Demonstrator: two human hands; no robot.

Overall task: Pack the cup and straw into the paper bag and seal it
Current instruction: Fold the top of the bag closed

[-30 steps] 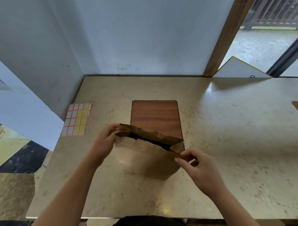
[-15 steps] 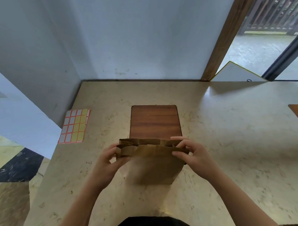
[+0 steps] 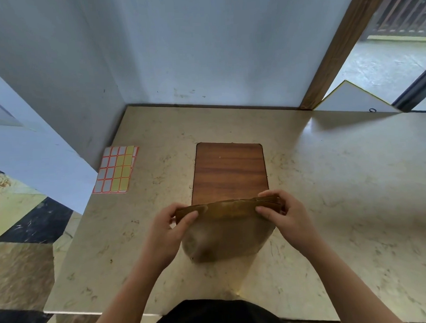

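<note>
A brown paper bag [image 3: 228, 235] stands on the beige stone table [image 3: 341, 193], just in front of a wooden board. Its top edge is pressed flat into a folded strip [image 3: 229, 206]. My left hand [image 3: 172, 231] pinches the left end of that strip between thumb and fingers. My right hand [image 3: 285, 213] pinches the right end the same way. The bag's mouth is closed, so the cup and straw are hidden from view.
A dark wooden board [image 3: 229, 171] lies flat behind the bag. A sheet of white and yellow sticker labels [image 3: 115, 169] lies at the table's left edge. Walls close off the back and left; a wooden post [image 3: 333, 48] rises at the back right.
The bag's mouth was open a second ago. Both hands have brought its edges together and folded the top down into a flat strip.
</note>
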